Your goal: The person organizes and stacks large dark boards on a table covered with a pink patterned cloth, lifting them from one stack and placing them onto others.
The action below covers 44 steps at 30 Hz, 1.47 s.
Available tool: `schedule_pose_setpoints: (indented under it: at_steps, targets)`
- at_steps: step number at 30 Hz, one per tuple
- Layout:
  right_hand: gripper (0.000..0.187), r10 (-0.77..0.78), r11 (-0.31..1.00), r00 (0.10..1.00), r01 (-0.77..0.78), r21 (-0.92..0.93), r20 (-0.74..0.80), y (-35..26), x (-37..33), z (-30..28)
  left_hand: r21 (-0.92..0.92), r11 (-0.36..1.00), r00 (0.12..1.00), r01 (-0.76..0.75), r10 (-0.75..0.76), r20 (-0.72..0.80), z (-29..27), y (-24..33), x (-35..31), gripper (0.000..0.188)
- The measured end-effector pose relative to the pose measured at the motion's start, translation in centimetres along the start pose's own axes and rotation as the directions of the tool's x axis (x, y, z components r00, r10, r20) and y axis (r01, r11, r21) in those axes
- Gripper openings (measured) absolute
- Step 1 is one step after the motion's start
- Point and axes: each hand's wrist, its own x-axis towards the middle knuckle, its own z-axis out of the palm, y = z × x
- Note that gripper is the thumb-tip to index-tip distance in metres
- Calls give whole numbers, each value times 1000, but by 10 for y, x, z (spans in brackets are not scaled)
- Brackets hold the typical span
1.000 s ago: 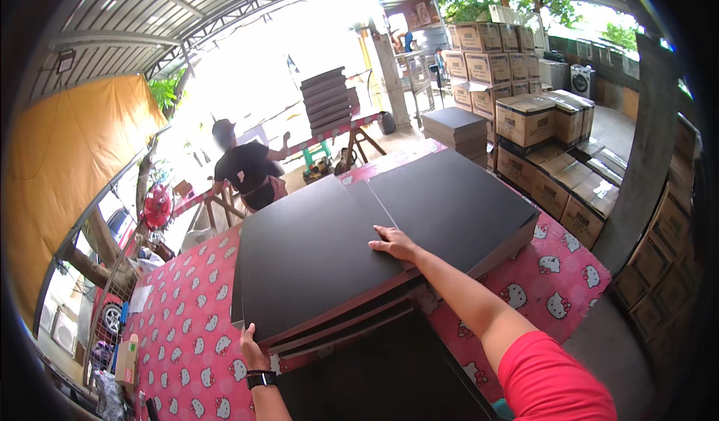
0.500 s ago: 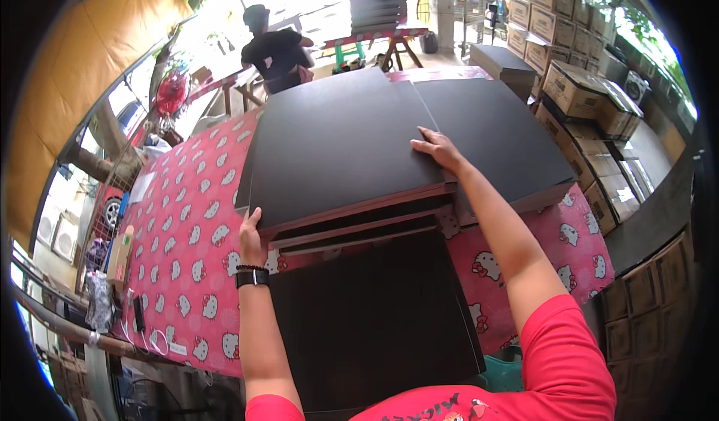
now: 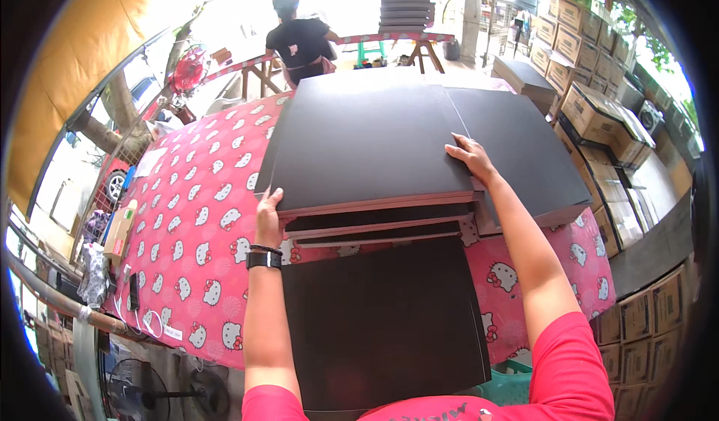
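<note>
A stack of large black boards (image 3: pixel 367 140) lies on the table in front of me, its edges slightly uneven. At the stack's near left corner, my left hand (image 3: pixel 269 207) is closed, with the thumb over the top edge and the fingers partly hidden along the side. My right hand (image 3: pixel 472 157) rests near the stack's right edge, fingers stretched out. Beneath that hand's forearm, a second stack of black boards (image 3: pixel 513 147) stands against the first. Another black board (image 3: pixel 382 316) lies closest to my body, between my forearms.
The table wears a pink patterned cloth (image 3: pixel 198 219). Cartons (image 3: pixel 599 117) are piled at right. A person in black (image 3: pixel 299 43) is beyond the table, near a dark stack (image 3: pixel 406 5). A green basket (image 3: pixel 509 383) is below the near edge; a black fan (image 3: pixel 150 395) stands lower left.
The view has shifted, so the stacks and both hands appear farther right. The stack's left edge looks more even. The person beyond the table has turned more away.
</note>
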Motion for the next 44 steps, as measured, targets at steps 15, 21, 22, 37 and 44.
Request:
schedule_pose_setpoints:
  at_steps: [15,21,22,37,44]
  targets:
    - [43,-148,988,988,150,47,-47,-16,-160,-23,578,816,999,-10,-18,42,-104,0,-59,63]
    - [69,524,709,846,-497,-501,-97,24,-363,55,801,490,931,344,-65,-360,-221,-113,-218,90]
    - [68,530,722,836,-533,-441,-142,22,-362,59,819,476,940,320,-49,-339,-201,-113,-224,88]
    - [55,467,866,848,-496,-66,-251,46,-326,-9,923,281,889,262,303,-344,-148,-123,-232,61]
    - [37,287,898,623,-439,-22,-728,148,-260,-197,738,541,913,-403,299,280,62,-87,-243,38]
